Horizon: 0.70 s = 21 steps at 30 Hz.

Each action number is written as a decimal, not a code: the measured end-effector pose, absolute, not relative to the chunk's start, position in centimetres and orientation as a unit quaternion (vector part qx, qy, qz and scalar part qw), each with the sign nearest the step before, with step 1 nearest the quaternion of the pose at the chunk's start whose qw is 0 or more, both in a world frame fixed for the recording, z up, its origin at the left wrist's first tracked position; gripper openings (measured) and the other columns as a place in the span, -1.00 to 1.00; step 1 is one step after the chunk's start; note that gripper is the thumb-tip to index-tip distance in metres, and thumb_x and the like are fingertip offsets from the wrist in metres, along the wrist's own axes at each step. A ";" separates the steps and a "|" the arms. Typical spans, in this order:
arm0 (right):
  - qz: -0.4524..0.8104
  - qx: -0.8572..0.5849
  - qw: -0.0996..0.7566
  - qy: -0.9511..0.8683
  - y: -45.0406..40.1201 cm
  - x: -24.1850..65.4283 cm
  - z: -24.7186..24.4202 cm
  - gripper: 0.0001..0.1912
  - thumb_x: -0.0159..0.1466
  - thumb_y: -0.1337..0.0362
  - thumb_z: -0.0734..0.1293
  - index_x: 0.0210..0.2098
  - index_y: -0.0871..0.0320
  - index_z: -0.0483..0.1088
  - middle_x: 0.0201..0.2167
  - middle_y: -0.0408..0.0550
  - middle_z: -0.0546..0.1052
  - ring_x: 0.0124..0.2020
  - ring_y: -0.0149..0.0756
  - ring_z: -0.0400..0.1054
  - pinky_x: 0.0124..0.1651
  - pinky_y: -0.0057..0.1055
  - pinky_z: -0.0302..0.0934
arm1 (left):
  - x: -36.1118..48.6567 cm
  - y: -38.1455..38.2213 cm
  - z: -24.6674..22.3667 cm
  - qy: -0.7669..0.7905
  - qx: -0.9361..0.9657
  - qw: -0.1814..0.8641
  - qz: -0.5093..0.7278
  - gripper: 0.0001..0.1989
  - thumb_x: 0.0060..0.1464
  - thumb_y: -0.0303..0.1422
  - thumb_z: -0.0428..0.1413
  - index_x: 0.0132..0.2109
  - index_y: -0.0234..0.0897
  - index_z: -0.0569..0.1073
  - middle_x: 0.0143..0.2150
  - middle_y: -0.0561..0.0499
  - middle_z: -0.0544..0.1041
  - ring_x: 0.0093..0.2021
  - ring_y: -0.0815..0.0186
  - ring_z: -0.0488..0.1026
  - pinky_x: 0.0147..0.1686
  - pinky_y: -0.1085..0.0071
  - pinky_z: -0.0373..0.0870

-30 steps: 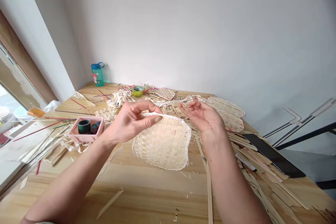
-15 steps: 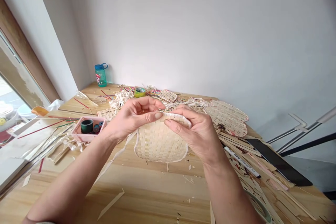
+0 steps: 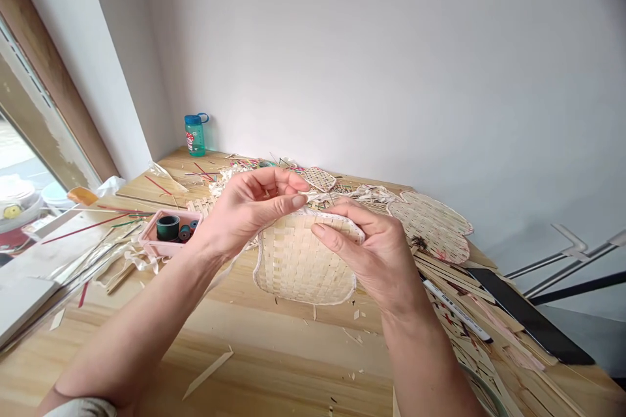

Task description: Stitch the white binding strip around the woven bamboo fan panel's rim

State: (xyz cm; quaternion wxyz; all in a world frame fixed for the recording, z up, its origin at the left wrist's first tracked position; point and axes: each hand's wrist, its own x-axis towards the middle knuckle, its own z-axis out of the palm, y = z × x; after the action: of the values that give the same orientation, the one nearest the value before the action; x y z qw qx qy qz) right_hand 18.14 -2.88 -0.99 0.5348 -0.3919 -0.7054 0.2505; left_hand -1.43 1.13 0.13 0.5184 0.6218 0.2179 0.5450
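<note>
A woven bamboo fan panel (image 3: pixel 298 260) with a pale binding strip along its edge is tilted up off the table, its top rim between my hands. My left hand (image 3: pixel 249 208) pinches that rim and a loose white strip (image 3: pixel 313 197) between thumb and fingers. My right hand (image 3: pixel 374 251) grips the rim's right part, thumb on the front of the weave. My fingers hide the top edge where the hands meet.
Beyond the hands lie a pink box of spools (image 3: pixel 169 233), a small woven square (image 3: pixel 319 178), a larger woven panel (image 3: pixel 430 227) and a water bottle (image 3: pixel 195 135). Bamboo strips, a marker (image 3: pixel 457 311) and a black phone (image 3: pixel 531 316) lie at right.
Over the past second my right hand closed onto the panel's rim, and the panel tilted up. The whole view has shifted slightly rightward and rotated.
</note>
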 end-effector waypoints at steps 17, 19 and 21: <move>0.253 -0.408 0.535 -0.695 -2.9 18.2 -1.4 -0.91 0.21 0.27 0.48 -0.42 0.07 0.51 -0.45 -0.23 0.39 -0.35 -0.32 0.28 -0.21 -0.33 0.14 | -1.8 1.1 0.3 0.240 0.603 0.552 0.524 -0.78 0.00 -0.24 0.44 -0.27 -0.24 0.63 -0.31 0.04 0.65 -0.31 0.32 0.57 -0.25 0.31 0.48; 0.257 -0.404 0.535 -0.696 -2.9 18.2 -1.3 -0.93 0.22 0.28 0.47 -0.40 0.07 0.53 -0.44 -0.23 0.40 -0.35 -0.34 0.28 -0.21 -0.35 0.15 | -1.7 1.1 0.3 0.232 0.595 0.565 0.522 -0.77 -0.02 -0.24 0.45 -0.27 -0.24 0.64 -0.31 0.04 0.66 -0.32 0.32 0.57 -0.24 0.31 0.48; 0.261 -0.401 0.535 -0.697 -2.9 18.2 -1.3 -0.94 0.23 0.28 0.47 -0.38 0.06 0.55 -0.44 -0.24 0.40 -0.35 -0.35 0.29 -0.22 -0.36 0.15 | -1.7 1.0 0.5 0.223 0.576 0.591 0.519 -0.75 -0.08 -0.25 0.49 -0.28 -0.24 0.66 -0.33 0.04 0.66 -0.33 0.32 0.57 -0.24 0.32 0.49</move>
State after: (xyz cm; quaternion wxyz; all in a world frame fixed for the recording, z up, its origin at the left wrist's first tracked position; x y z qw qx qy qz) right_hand 18.24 -2.88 -1.32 0.5347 -0.4009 -0.6965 0.2612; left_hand -1.66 0.98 0.50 0.5908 0.5761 0.2227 0.5191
